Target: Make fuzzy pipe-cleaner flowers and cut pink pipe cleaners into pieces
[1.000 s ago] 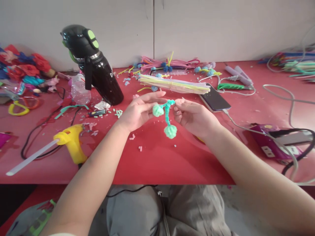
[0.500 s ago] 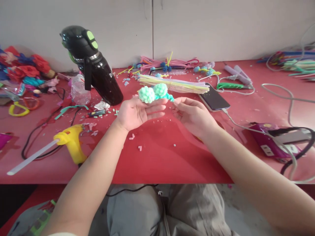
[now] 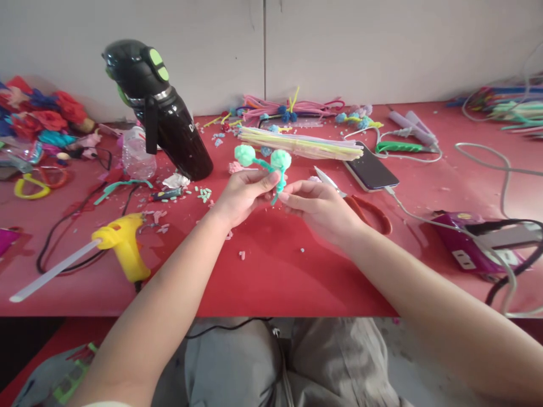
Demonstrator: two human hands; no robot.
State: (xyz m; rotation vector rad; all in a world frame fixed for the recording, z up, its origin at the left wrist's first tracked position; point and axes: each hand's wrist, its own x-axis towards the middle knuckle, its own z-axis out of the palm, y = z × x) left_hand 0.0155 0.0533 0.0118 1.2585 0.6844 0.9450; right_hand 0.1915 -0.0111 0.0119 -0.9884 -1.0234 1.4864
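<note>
1. Mint-green pipe-cleaner piece (image 3: 266, 164) with two fuzzy pom ends, held above the red counter (image 3: 275, 271), poms pointing up.
2. Left hand (image 3: 241, 195) pinched on its stem, thumb and fingers closed around it.
3. Right hand (image 3: 320, 206) touching the stem's lower end, fingertips closed on it.
4. Red-handled scissors (image 3: 360, 206) lie on the counter just behind the right hand, partly hidden.
5. Phone (image 3: 370, 169) with cable beyond the scissors.
6. Bundle of pale pipe cleaners (image 3: 297, 144) behind the hands.
7. Black bottle (image 3: 163, 113) far left; yellow glue gun (image 3: 123, 246) near the counter's front edge.
</note>
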